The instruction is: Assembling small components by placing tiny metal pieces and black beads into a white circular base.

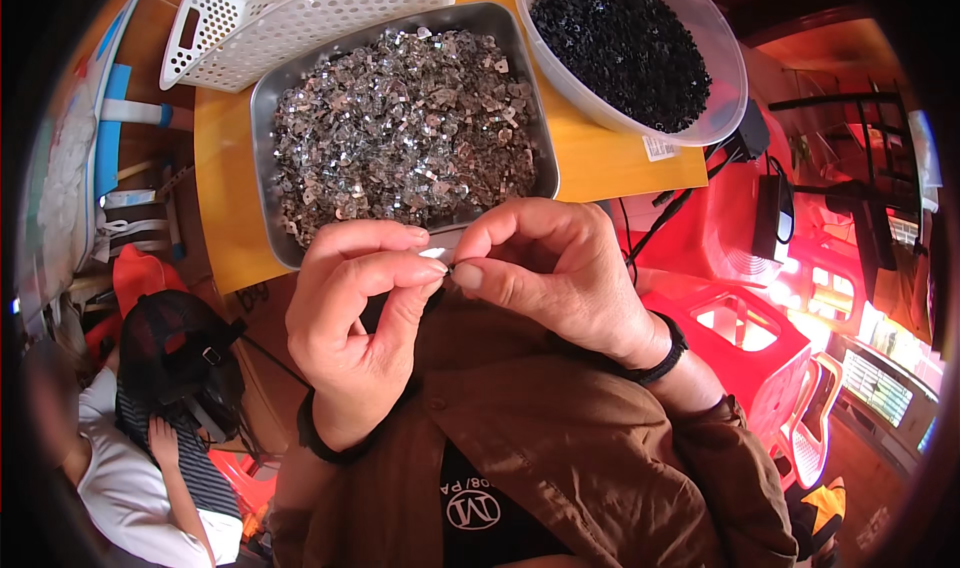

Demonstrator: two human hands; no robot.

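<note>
a tiny silver metal piece (436, 254) sits pinched between the fingertips of both hands, held close to the chest just off the near edge of the yellow bench (225, 183). the left hand (352, 318) grips it narrowly with thumb and forefinger; the right hand (545, 268) presses in from the other side, thumb tip touching it, and something small and dark may sit at that contact, too small to tell. just beyond, a steel tray (262, 118) heaped with shiny metal clips lies on the bench, with a clear tub of black bits (620, 48) at the far right corner and a white basket (300, 13) behind. the piece looks easy to lose: a slip of the pinch would drop it into the lap.
</note>
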